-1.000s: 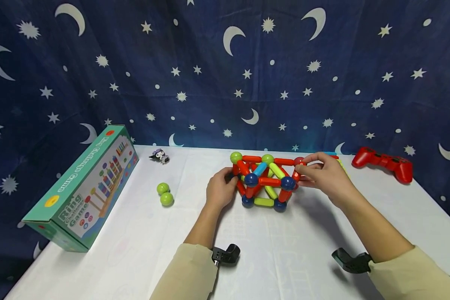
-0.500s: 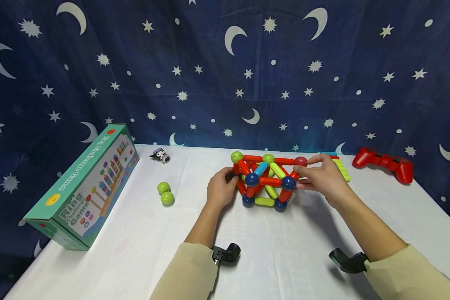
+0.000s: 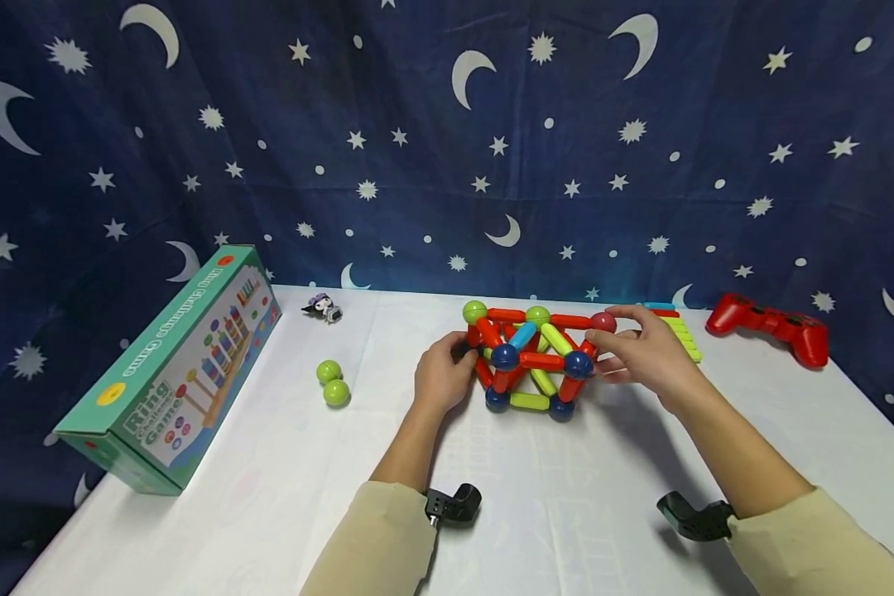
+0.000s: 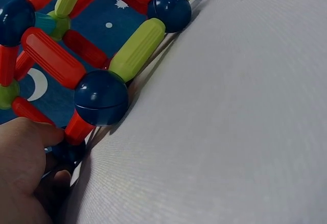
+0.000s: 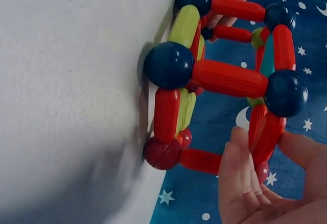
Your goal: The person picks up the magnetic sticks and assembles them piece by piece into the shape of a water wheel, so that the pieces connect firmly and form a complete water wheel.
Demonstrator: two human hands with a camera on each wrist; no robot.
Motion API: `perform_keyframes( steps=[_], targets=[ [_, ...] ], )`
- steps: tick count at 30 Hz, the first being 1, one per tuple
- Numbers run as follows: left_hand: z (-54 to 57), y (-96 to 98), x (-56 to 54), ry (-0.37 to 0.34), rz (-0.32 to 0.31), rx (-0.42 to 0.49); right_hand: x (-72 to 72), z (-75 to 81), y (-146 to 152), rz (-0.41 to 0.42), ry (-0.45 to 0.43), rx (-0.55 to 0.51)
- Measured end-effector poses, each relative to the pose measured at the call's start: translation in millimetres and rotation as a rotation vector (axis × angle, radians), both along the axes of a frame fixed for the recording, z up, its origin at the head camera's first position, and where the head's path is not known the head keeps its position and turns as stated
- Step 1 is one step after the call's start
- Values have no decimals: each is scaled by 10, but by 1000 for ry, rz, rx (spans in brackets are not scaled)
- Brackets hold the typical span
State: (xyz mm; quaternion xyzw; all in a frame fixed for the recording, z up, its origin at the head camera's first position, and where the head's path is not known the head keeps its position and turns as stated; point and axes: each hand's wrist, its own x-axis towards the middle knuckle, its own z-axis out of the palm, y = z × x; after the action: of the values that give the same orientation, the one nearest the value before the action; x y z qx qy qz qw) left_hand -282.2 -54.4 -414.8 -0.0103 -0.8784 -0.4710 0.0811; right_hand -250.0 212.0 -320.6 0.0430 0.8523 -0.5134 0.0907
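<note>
A magnetic stick-and-ball structure (image 3: 541, 362) stands on the white table, built of red, yellow-green and light blue sticks joined by balls. My left hand (image 3: 441, 377) is at its left side; in the left wrist view, thumb and fingers grip a dark blue ball (image 4: 71, 152) low by the table. My right hand (image 3: 651, 358) is at the upper right corner, next to a dark red ball (image 3: 603, 322). In the right wrist view its thumb and fingers pinch a slanting red stick (image 5: 269, 140) below a dark blue ball (image 5: 287, 93). The right fingertips partly hide that corner.
Two green balls (image 3: 332, 382) and a small figurine (image 3: 323, 308) lie left of the structure. A green game box (image 3: 186, 364) stands at far left. Behind the right hand lie loose yellow-green sticks (image 3: 684, 338), with a red game controller (image 3: 769, 329) beside them.
My right hand has shifted slightly left and lower, uncovering more of the dark red ball and the loose sticks. The left hand keeps its hold, and the head view has turned a little.
</note>
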Motion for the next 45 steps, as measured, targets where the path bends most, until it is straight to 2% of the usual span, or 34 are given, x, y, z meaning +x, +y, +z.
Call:
perform_keyframes(
  steps=[4,6,8,12,16,19,21,28,33,38,45],
  targets=[
    [11,30,-7,-3,-15,2,4,15,50,4,29,107],
    [24,41,-14,-4,-21,12,-16,17,67,-16,3,118],
    [42,48,-23,-14,-22,34,-57,13,91,-20,-50,74],
    [109,56,-44,-51,-10,95,-167,-16,167,6,-190,-90],
    [268,25,-73,-172,-12,272,-259,-49,225,12,-265,-180],
    [403,-32,-108,-277,-29,421,-320,-66,242,18,-267,-177],
    [460,-63,-136,-333,-59,465,-357,-91,253,28,-262,-167],
    [559,-36,-269,-476,-152,500,-458,-185,208,60,-293,-241],
    [633,24,-352,-556,-206,447,-496,-195,142,83,-313,-276],
    [660,47,-400,-595,-194,417,-513,-205,95,67,-332,-304],
    [656,41,-399,-613,-165,483,-516,-225,63,42,-342,-340]
  ],
)
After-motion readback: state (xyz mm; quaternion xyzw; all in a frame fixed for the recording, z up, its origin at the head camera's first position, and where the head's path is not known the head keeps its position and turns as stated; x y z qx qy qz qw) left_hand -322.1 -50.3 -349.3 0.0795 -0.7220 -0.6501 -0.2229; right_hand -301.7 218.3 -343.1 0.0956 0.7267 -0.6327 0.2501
